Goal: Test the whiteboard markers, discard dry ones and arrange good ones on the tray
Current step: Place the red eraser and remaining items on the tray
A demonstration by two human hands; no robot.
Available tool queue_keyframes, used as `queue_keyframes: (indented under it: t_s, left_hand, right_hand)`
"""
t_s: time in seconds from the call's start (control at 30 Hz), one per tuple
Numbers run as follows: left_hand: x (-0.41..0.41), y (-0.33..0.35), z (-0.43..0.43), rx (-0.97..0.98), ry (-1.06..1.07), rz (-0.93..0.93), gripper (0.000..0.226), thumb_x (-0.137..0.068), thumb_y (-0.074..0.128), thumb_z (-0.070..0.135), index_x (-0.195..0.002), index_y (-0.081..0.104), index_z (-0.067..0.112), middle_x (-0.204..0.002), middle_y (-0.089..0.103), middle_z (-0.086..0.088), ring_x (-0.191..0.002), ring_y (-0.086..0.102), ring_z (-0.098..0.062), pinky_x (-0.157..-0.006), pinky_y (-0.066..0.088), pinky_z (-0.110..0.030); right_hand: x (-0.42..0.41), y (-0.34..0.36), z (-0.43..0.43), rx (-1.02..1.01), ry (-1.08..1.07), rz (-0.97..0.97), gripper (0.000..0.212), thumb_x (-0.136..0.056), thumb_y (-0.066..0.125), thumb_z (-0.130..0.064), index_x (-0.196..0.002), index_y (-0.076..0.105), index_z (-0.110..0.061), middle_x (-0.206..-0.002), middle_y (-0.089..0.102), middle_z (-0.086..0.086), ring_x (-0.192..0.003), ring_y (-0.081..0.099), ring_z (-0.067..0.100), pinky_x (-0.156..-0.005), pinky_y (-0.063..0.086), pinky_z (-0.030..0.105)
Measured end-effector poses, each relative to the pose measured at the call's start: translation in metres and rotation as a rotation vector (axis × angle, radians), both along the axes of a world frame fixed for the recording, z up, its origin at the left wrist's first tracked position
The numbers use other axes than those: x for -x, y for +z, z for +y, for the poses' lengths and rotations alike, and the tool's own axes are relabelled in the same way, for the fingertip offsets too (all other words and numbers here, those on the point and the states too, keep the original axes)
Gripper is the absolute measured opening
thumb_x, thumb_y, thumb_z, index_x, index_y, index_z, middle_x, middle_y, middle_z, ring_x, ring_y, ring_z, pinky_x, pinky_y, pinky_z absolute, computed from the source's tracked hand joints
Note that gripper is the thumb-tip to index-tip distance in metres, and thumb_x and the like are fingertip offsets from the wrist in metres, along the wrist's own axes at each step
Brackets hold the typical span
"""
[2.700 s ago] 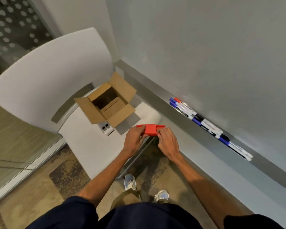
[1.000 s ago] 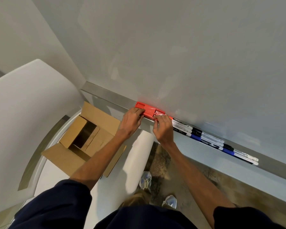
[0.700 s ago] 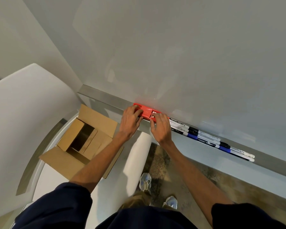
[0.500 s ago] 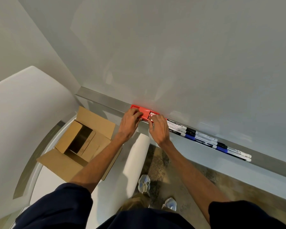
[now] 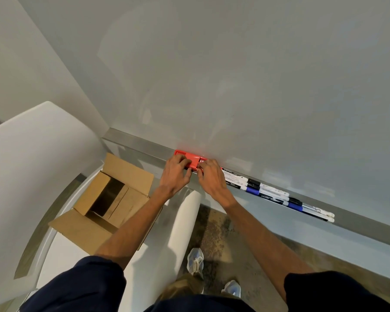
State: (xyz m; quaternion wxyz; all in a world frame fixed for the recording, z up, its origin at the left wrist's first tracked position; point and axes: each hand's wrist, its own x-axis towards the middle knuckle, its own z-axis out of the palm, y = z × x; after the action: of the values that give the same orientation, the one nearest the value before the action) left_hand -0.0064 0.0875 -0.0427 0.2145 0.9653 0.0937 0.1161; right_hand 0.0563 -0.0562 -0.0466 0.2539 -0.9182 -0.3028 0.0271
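A flat red plastic holder (image 5: 190, 156) sits on the metal whiteboard tray (image 5: 358, 218) against the foot of the whiteboard (image 5: 234, 75). My left hand (image 5: 176, 173) grips its left part and my right hand (image 5: 211, 179) its right end, fingers curled over the front edge. To the right of my right hand, several white markers (image 5: 270, 191) with black and blue caps lie end to end along the tray. Their left ends are hidden behind my right hand.
An open cardboard box (image 5: 108, 197) rests on a white chair (image 5: 32, 176) at the lower left, under my left forearm. My shoes (image 5: 196, 261) stand on a mottled brown floor below the tray. A bare wall meets the whiteboard at the left.
Both hands carried the red holder up from above the chair seat to the whiteboard tray and set it there beside the markers. In the last half second the hands stay on it.
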Motion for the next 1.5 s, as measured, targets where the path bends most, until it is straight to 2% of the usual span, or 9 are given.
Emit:
queue_keyframes:
  t_s: [0.27,0.43,0.63,0.8,0.93,1.07,1.17,1.37,1.5]
  left_hand:
    - [0.023,0.007,-0.032,0.032,0.07,-0.064,0.03,-0.092,0.056,0.016,-0.12,0.063,0.008,-0.118,0.062,-0.011,-0.11,0.056,-0.025,-0.097,0.044,-0.038]
    - [0.045,0.018,-0.059,0.044,0.108,-0.122,0.027,-0.094,0.052,0.013,-0.119,0.062,0.009,-0.117,0.062,-0.008,-0.108,0.055,-0.021,-0.095,0.043,-0.033]
    - [0.09,0.018,-0.099,0.044,0.196,-0.147,0.027,-0.097,0.049,0.014,-0.121,0.06,0.008,-0.119,0.061,-0.011,-0.11,0.055,-0.022,-0.096,0.045,-0.036]
    - [0.13,0.014,-0.125,0.057,0.226,-0.166,0.025,-0.098,0.048,0.012,-0.12,0.059,0.01,-0.117,0.061,-0.008,-0.108,0.053,-0.019,-0.093,0.042,-0.028]
    - [0.159,0.01,-0.133,0.101,0.277,-0.18,0.02,-0.096,0.051,0.009,-0.115,0.06,0.01,-0.11,0.063,-0.009,-0.098,0.056,-0.018,-0.084,0.048,-0.029]
    - [0.19,0.0,-0.132,0.06,0.201,-0.097,0.015,-0.094,0.053,0.011,-0.107,0.061,0.01,-0.101,0.065,-0.009,-0.086,0.058,-0.017,-0.076,0.05,-0.025]
    - [0.212,-0.014,-0.128,0.073,0.209,-0.023,0.014,-0.094,0.053,0.012,-0.105,0.062,0.012,-0.101,0.067,-0.009,-0.086,0.06,-0.018,-0.077,0.052,-0.027]
    - [0.256,-0.029,-0.094,0.096,0.325,0.074,0.015,-0.092,0.052,0.015,-0.102,0.063,0.015,-0.104,0.068,-0.006,-0.089,0.062,-0.02,-0.079,0.054,-0.031]
    - [0.289,-0.035,-0.059,0.08,0.42,0.131,0.018,-0.091,0.052,0.011,-0.102,0.065,0.012,-0.103,0.068,-0.008,-0.093,0.061,-0.024,-0.078,0.05,-0.031]
  right_hand:
    - [0.017,0.02,-0.021,-0.093,-0.008,0.005,0.033,-0.098,0.051,-0.014,-0.127,0.061,-0.003,-0.123,0.064,0.012,-0.115,0.054,0.024,-0.101,0.044,0.035]
    - [0.034,0.032,-0.047,-0.16,0.008,-0.008,0.031,-0.095,0.055,-0.013,-0.124,0.062,-0.004,-0.119,0.064,0.013,-0.11,0.055,0.025,-0.095,0.048,0.037]
    - [0.064,0.038,-0.078,-0.207,0.084,-0.034,0.027,-0.096,0.055,-0.012,-0.121,0.062,-0.003,-0.118,0.064,0.015,-0.113,0.056,0.026,-0.1,0.046,0.038]
    - [0.093,0.036,-0.09,-0.22,0.146,-0.004,0.024,-0.097,0.055,-0.011,-0.118,0.064,-0.005,-0.116,0.065,0.012,-0.111,0.057,0.025,-0.099,0.045,0.036]
    - [0.114,0.03,-0.093,-0.203,0.225,0.012,0.024,-0.098,0.055,-0.016,-0.119,0.063,-0.009,-0.117,0.065,0.008,-0.11,0.058,0.02,-0.098,0.042,0.031]
    - [0.134,0.024,-0.088,-0.192,0.266,0.04,0.018,-0.097,0.056,-0.019,-0.11,0.064,-0.01,-0.104,0.067,0.006,-0.093,0.062,0.016,-0.084,0.054,0.032]
    - [0.147,0.014,-0.08,-0.148,0.294,0.051,0.018,-0.096,0.056,-0.026,-0.105,0.064,-0.012,-0.1,0.067,0.005,-0.087,0.063,0.015,-0.075,0.055,0.028]
    - [0.179,-0.002,-0.051,-0.072,0.366,0.125,0.021,-0.096,0.056,-0.03,-0.098,0.065,-0.011,-0.096,0.068,0.006,-0.084,0.061,0.015,-0.074,0.05,0.027]
    - [0.207,-0.013,-0.021,-0.054,0.401,0.191,0.023,-0.096,0.056,-0.03,-0.103,0.067,-0.01,-0.1,0.068,0.008,-0.09,0.063,0.019,-0.082,0.054,0.034]
